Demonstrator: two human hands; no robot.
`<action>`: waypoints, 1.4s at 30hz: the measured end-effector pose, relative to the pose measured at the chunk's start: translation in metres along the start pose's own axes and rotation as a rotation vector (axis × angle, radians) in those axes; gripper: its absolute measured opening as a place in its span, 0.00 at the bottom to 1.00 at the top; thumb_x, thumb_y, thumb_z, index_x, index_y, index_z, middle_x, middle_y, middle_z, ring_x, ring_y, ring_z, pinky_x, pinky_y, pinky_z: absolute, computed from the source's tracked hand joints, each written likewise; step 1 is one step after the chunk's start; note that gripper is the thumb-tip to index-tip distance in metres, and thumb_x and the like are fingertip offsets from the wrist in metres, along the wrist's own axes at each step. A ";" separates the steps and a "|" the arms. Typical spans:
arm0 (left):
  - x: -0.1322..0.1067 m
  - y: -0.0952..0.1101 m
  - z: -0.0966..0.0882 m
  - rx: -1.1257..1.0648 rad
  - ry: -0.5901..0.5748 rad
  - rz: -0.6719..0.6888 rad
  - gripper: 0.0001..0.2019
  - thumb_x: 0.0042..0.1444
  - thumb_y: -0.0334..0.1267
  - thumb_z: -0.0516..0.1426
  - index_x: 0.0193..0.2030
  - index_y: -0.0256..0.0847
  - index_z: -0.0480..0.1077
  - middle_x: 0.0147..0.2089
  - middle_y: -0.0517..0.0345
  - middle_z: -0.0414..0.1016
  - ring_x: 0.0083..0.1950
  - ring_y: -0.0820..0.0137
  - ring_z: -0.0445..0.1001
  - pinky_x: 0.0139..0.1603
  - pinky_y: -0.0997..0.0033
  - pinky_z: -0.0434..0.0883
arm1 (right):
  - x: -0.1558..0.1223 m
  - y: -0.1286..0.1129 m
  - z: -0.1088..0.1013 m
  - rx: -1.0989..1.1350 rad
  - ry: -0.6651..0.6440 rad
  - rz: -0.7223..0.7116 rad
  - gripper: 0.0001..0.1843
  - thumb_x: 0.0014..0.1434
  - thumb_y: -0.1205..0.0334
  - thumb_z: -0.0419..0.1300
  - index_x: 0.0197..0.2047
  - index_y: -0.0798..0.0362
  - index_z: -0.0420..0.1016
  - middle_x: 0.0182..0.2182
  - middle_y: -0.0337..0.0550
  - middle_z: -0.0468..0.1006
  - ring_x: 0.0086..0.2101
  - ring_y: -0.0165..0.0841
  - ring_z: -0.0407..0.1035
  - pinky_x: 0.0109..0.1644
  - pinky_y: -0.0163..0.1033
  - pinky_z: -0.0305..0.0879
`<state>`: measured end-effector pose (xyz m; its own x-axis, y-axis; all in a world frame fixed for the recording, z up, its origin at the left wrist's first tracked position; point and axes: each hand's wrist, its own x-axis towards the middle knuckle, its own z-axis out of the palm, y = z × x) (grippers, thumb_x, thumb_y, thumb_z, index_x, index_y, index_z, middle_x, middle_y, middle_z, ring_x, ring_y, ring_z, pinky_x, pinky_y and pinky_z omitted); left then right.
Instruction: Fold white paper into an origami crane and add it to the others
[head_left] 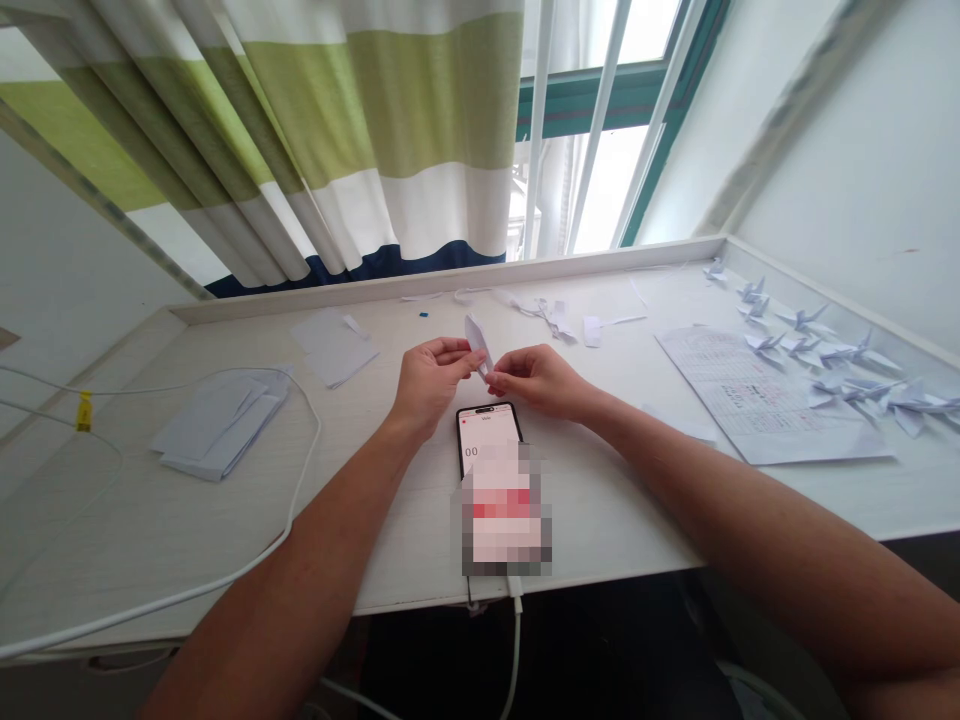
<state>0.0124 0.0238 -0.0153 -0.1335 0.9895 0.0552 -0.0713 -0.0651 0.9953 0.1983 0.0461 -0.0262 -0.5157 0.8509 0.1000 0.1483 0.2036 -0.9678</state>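
A small folded piece of white paper (pixel 478 345) is held up between both hands over the white table (pixel 615 520). My left hand (pixel 429 378) pinches its left side with thumb and fingers. My right hand (pixel 541 380) pinches its lower right edge, fingers curled. Just below the hands a phone (pixel 487 440) lies flat on the table with its screen lit and a white cable plugged in at the near end.
A stack of white paper sheets (pixel 217 425) lies left, more sheets (pixel 334 347) farther back. Several folded paper cranes (pixel 840 355) sit right, beside a printed sheet (pixel 757 400). Paper scraps (pixel 555 318) lie near the window ledge. A white cable (pixel 296 470) loops across the left.
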 end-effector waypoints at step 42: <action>-0.008 0.008 0.006 -0.188 -0.076 -0.005 0.22 0.39 0.46 0.78 0.38 0.35 0.82 0.37 0.48 0.87 0.38 0.61 0.83 0.51 0.56 0.76 | 0.000 -0.001 0.004 0.209 -0.008 -0.060 0.24 0.61 0.39 0.69 0.36 0.55 0.83 0.33 0.44 0.82 0.34 0.33 0.76 0.47 0.43 0.74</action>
<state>0.0192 0.0163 -0.0069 -0.0583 0.9963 0.0628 -0.2557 -0.0758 0.9638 0.1948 0.0441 -0.0261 -0.5252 0.8361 0.1582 -0.0607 0.1486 -0.9870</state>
